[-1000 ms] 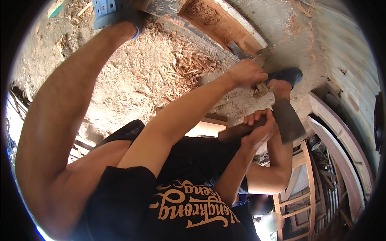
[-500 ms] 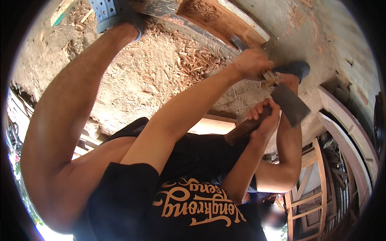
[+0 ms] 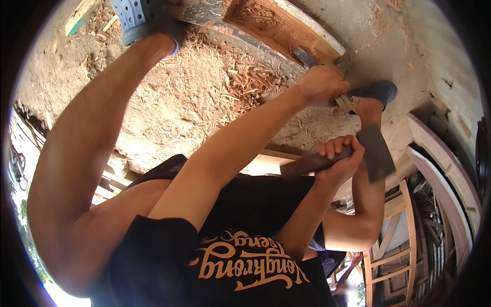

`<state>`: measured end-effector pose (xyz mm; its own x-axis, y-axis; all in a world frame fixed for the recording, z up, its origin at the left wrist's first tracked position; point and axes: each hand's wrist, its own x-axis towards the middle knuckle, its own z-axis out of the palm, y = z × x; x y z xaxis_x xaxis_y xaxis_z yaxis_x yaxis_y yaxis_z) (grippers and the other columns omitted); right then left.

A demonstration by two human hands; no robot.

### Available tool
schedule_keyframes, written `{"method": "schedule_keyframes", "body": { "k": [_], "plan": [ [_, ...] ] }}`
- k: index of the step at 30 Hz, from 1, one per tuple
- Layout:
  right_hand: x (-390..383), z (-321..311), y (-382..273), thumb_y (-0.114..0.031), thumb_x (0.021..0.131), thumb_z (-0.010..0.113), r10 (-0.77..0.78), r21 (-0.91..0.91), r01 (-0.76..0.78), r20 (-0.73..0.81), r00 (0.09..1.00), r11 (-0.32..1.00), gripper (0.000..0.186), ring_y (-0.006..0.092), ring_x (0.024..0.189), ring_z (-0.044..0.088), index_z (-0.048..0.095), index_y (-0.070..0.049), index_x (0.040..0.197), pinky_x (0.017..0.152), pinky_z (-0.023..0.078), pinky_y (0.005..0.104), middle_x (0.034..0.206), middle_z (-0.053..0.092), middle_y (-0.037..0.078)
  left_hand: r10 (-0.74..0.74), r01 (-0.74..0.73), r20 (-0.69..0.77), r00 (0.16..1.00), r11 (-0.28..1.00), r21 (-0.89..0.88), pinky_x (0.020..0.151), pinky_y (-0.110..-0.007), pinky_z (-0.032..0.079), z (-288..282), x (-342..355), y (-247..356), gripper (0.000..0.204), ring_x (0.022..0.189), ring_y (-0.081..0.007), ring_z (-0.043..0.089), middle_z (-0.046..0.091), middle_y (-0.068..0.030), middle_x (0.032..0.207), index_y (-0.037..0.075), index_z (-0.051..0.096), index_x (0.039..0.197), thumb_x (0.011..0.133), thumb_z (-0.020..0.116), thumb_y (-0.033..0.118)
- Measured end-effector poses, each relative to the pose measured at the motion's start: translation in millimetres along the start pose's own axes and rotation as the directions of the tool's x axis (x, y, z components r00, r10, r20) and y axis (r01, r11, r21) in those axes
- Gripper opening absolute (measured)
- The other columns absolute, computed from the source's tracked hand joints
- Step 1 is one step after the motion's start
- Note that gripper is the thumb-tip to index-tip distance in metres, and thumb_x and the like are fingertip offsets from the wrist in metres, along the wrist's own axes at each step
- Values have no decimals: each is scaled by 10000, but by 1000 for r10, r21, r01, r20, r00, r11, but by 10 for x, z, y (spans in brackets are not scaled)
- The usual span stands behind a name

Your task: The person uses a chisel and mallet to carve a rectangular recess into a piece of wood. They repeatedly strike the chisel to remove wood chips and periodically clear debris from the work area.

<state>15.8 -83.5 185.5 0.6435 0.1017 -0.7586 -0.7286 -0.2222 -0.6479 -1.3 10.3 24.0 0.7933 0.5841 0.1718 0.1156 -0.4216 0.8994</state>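
Note:
My left hand (image 3: 322, 86) is wrapped round a chisel (image 3: 304, 55), its metal blade reaching into the hollow of a wooden beam (image 3: 330, 43). The chisel's handle end sticks out past my fist and looks frayed. In my right hand (image 3: 341, 159) is the brown handle of a mallet with a dark, blocky head (image 3: 377, 153). That head is apart from the chisel's end, below it in the picture. Reddish wood chips (image 3: 263, 15) lie inside the beam's hollow.
Wood shavings (image 3: 250, 82) are scattered over the dirt floor. My feet, in blue clogs (image 3: 134, 20), stand on either side. Wooden frames (image 3: 409, 240) and curved boards (image 3: 445, 174) lean at the right, by a wall (image 3: 445, 66). Part of another person's arm (image 3: 353, 266) shows at lower right.
My right hand has swung the mallet's head away from the chisel's end, downward in the picture. The left hand and chisel stay nearly in place.

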Motion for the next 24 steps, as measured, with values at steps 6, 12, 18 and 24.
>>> {"method": "schedule_keyframes", "body": {
  "k": [6,12,18,24],
  "plan": [
    [15,-9,-61,-276,880,535,-34,36,34,0,999,999,198,118,436,370,459,-121,783,456,370,291,595,385,-2,26,-27,-35,999,999,-23,661,-436,498,-18,35,-17,205,734,-300,638,604,-70,674,141,586,729,630,737,239],
    [99,99,-39,-306,902,511,38,-3,-38,60,997,999,236,132,454,384,459,-112,778,455,389,303,594,387,2,14,-13,-25,1000,1000,24,642,-425,493,30,70,-65,210,725,-296,632,607,-64,680,149,577,718,627,740,245],
    [101,63,-105,-311,893,500,-20,120,0,163,986,993,219,130,456,366,459,-118,798,465,353,290,596,376,6,80,-69,-261,962,996,50,611,-431,497,37,99,-79,200,664,-288,632,603,-50,646,149,572,708,641,734,246],
    [253,74,-212,-246,866,542,56,-50,-52,87,995,997,208,145,452,387,459,-93,753,450,365,311,574,404,33,-15,22,-134,991,999,47,623,-411,492,2,171,-42,245,750,-266,621,603,-33,725,153,580,754,587,759,172]
  ]
}}
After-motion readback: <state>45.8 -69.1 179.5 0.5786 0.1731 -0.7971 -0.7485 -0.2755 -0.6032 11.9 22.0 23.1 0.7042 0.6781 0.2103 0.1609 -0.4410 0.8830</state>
